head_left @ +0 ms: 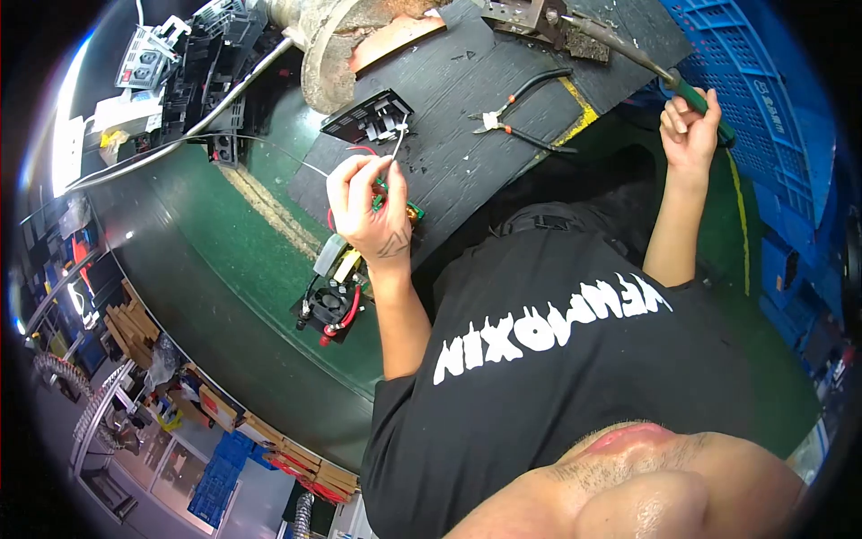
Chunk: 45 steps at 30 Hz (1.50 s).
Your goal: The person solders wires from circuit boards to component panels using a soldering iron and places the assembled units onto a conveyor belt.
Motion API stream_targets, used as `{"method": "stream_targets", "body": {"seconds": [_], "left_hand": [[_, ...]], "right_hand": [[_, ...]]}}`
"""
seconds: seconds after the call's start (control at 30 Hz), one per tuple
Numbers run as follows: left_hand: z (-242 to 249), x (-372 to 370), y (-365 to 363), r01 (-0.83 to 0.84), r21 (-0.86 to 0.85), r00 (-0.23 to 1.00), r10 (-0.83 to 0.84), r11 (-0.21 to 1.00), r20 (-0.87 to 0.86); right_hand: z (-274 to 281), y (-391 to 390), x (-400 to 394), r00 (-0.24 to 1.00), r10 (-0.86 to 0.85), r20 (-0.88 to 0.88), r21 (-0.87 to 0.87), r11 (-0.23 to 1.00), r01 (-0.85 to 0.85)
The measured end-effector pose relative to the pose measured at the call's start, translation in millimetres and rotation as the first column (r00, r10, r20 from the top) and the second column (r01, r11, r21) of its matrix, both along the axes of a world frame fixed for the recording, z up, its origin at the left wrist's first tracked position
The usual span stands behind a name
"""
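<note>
My left hand (368,202) pinches a thin silver solder wire (396,144) whose free end points up over the black mat (503,72). Under that hand lies a small circuit board (409,213) with green and red parts, mostly hidden by the fingers. My right hand (690,126) is raised at the right and grips the green handle of a soldering iron (628,52). The iron's tip reaches to the metal stand (525,16) at the top edge.
Wire cutters (512,115) lie on the mat. A black slotted part (373,117) sits by the wire's end, and a board with a fan and red wires (330,304) lies on the green table (224,260). Blue crates (763,90) stand at the right. Black parts (193,67) are piled top left.
</note>
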<state>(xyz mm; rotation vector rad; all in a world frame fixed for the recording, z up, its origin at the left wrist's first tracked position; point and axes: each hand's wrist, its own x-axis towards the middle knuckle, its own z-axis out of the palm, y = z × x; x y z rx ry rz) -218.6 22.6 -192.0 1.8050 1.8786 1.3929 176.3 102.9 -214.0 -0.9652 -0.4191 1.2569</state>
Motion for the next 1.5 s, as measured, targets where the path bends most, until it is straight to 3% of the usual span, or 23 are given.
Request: {"method": "stream_targets", "body": {"seconds": [0.07,0.1,0.17,0.23,0.47,0.53,0.6,0.7,0.73,0.8,0.83,0.93,1.07,1.17,1.5], "left_hand": [[-4.7,-0.1,0.5,-0.018,0.002,1.000,0.018,1.000,-0.020],[-5.5,1.0,0.6,-0.026,-0.005,0.999,0.025,1.000,-0.027],[-4.3,1.9,1.9,-0.048,-0.017,0.998,0.048,0.999,-0.028],[-3.9,-0.6,3.7,-0.015,-0.011,0.988,0.013,1.000,-0.152],[-15.3,-6.2,3.7,-0.045,0.034,0.969,0.052,0.998,-0.242],[-17.6,-7.7,3.2,-0.049,0.043,0.967,0.058,0.998,-0.246],[-24.2,-7.7,2.4,-0.073,0.012,0.974,0.073,0.997,-0.213],[-27.2,-11.4,1.3,-0.066,0.010,0.960,0.067,0.998,-0.273],[-27.2,-12.4,1.3,-0.054,0.017,0.953,0.056,0.998,-0.299],[-29.2,-13.0,1.3,-0.057,0.007,0.953,0.056,0.998,-0.298],[-30.4,-13.3,1.7,-0.057,0.004,0.954,0.056,0.998,-0.296],[-33.4,-15.4,3.4,-0.026,0.005,0.956,0.026,1.000,-0.291],[-25.1,-9.8,6.5,0.018,0.000,0.957,-0.018,1.000,-0.289],[-13.4,-12.0,8.3,0.005,-0.083,0.959,-0.028,0.997,-0.283],[-13.5,-17.2,8.4,0.033,-0.107,0.965,-0.059,0.994,-0.255]], "right_hand": [[4.6,-4.8,9.4,0.929,0.107,-0.353,-0.140,0.976,-0.165],[-3.1,-4.0,9.6,0.700,0.487,-0.523,0.145,0.860,-0.489],[-8.6,-11.5,13.4,0.669,0.413,-0.618,0.070,0.877,-0.476],[3.4,-18.6,-6.0,0.608,0.292,-0.738,-0.017,0.893,-0.450],[8.2,-27.3,-42.5,0.485,0.335,-0.808,0.022,0.839,-0.543],[13.4,-29.6,-52.5,0.637,0.390,-0.664,-0.036,0.835,-0.549],[20.9,-33.9,-73.0,0.881,0.351,-0.317,-0.114,0.908,-0.402],[21.4,-36.5,-76.6,0.916,0.396,-0.068,-0.088,0.912,-0.401],[20.7,-39.9,-78.2,0.914,0.399,-0.073,-0.096,0.909,-0.405],[21.0,-44.7,-83.3,0.857,0.429,0.286,-0.099,0.903,-0.419],[20.4,-44.5,-84.1,0.808,0.473,0.351,-0.052,0.872,-0.488],[24.2,-47.0,-99.3,0.759,0.464,0.458,-0.028,0.860,-0.509],[18.8,-50.5,-108.5,0.766,0.450,0.458,-0.031,0.870,-0.493],[15.8,-52.0,-117.9,0.745,0.404,0.531,-0.030,0.888,-0.460],[5.3,-52.1,-129.2,0.750,0.431,0.501,-0.022,0.873,-0.487]]}}
